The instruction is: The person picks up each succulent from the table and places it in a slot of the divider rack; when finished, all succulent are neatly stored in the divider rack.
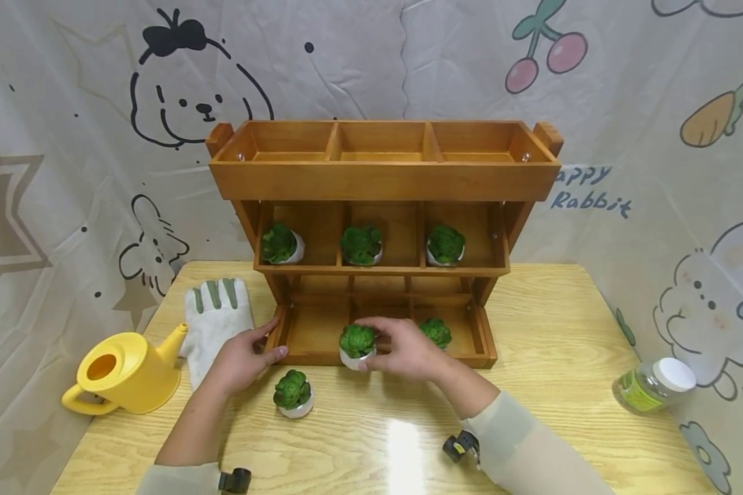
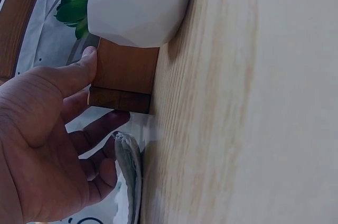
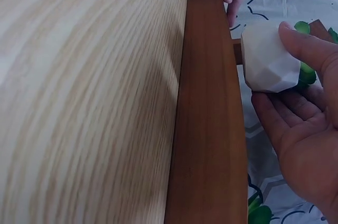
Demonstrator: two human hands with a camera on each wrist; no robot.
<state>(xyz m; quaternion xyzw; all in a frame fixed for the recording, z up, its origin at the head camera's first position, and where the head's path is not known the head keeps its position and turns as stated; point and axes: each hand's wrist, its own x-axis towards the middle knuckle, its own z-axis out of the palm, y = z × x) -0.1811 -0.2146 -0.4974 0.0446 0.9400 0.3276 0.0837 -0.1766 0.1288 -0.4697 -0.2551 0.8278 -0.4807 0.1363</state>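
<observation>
My right hand [image 1: 408, 348] grips a small potted succulent [image 1: 357, 344] by its white pot, over the front board of the wooden shelf's bottom tier. In the right wrist view the white faceted pot [image 3: 269, 57] sits between thumb and fingers, above the board's edge. My left hand [image 1: 241, 361] holds the left front corner of the wooden shelf [image 1: 384, 180], thumb on the front board and fingers round the side. Another potted succulent [image 1: 294, 393] stands on the table just right of the left hand. One more succulent [image 1: 436, 333] sits in the bottom tier's right compartment.
The middle tier holds three potted succulents, at left [image 1: 281, 244], centre [image 1: 362, 245] and right [image 1: 446, 245]. A yellow watering can [image 1: 133, 375] and a white-and-green glove [image 1: 217, 320] lie left on the table. A white-lidded jar [image 1: 653, 386] stands far right. Printed cloth hangs behind.
</observation>
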